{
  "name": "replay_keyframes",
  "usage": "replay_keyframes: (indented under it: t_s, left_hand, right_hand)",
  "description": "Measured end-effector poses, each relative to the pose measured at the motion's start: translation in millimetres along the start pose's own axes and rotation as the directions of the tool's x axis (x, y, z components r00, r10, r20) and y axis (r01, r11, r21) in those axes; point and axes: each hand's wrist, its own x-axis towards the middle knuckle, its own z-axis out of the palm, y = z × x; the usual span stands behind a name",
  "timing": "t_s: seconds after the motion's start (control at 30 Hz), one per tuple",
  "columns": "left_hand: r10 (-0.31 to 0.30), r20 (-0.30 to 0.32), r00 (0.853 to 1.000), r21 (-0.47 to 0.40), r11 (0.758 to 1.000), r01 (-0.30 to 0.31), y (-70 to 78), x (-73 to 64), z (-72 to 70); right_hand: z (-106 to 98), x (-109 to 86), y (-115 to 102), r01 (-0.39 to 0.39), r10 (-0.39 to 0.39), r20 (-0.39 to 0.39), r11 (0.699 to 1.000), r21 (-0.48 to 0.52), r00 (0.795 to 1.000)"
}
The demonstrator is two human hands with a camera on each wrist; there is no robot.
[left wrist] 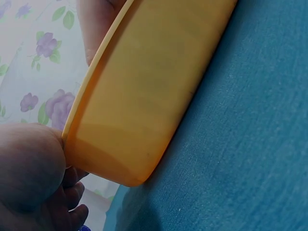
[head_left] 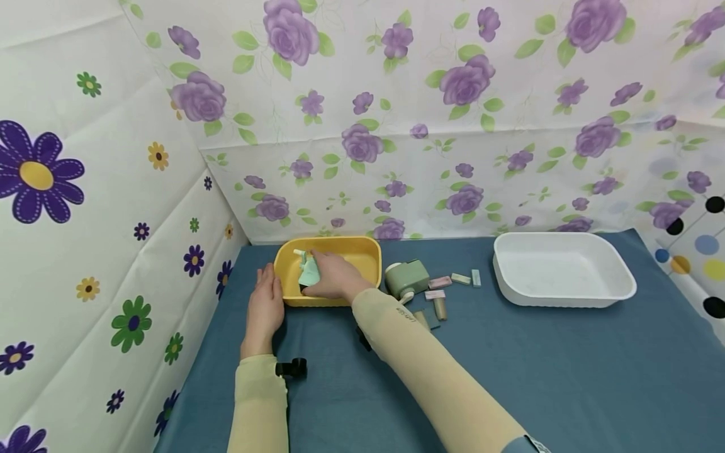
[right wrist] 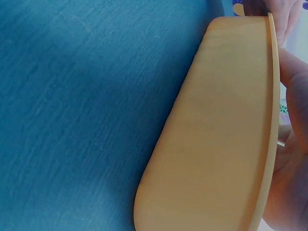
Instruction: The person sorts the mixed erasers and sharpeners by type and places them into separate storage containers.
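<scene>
My right hand (head_left: 335, 275) reaches into the yellow basin (head_left: 370, 257) and grips a small mint-green object (head_left: 309, 272) with a white spout-like tip and a dark lower end. The index finger is near its top and the thumb near its bottom. In the right wrist view, the basin wall (right wrist: 216, 125) hides the held object. My left hand (head_left: 264, 309) rests against the basin's left end, its fingers fairly straight along the rim. In the left wrist view that hand (left wrist: 29, 168) touches the rim at the corner.
Right of the basin stands a boxy olive-green thing (head_left: 408, 278) with white parts. Several small pink, beige and grey-blue blocks (head_left: 440, 282) lie beside it. A white basin (head_left: 561, 297) stands farther right on the blue cloth (head_left: 544, 371). Flowered sheets (head_left: 419, 157) border the back and left.
</scene>
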Motion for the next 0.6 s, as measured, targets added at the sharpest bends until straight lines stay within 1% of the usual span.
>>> replay_keyframes:
  t_s: [0.17, 0.37, 0.6]
  left_hand:
    - [-0.016, 0.003, 1.000, 0.006, 1.000, 0.016, 2.6, -0.3, 0.4]
    - [-0.024, 0.012, 1.000, 0.004, 1.000, 0.024, 2.9, -1.9, -0.4]
    - [-0.015, 0.014, 1.000, -0.002, 1.000, 0.015, 2.4, -1.3, 0.0]
  right_hand:
    - [4, 1.7, -1, 0.038, -0.038, -0.008, 0.999, 0.034, 0.999]
    - [9, 0.4, -4, 0.064, -0.067, 0.046, 0.995, 0.079, 0.997]
    - [11, -3.2, -7, 0.074, -0.081, 0.075, 0.994, 0.081, 0.994]
